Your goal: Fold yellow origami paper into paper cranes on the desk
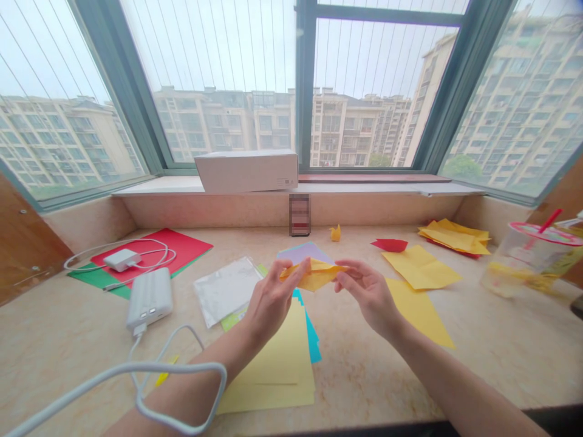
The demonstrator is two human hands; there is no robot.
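Observation:
A folded piece of yellow origami paper [317, 279] is held up between both hands, above the counter. My left hand [276, 291] is closed on its left end, with the fingers pressed along the top fold. At the right tip, my right hand [364, 291] pinches the paper between thumb and fingers. Pale yellow sheets [277, 364] lie beneath my left forearm, with blue paper [312, 337] sticking out beside them. Behind the hands lies a lilac sheet [312, 252]. A small folded yellow figure [336, 233] stands farther back.
To the left are a white power bank [150, 297], a charger [122, 260] on red paper [182, 243], and a looping white cable [182, 367]. A clear plastic sleeve [230, 288] lies nearer the middle. Rightward are yellow sheets [421, 268], a red folded piece [389, 244] and a plastic cup [514, 261].

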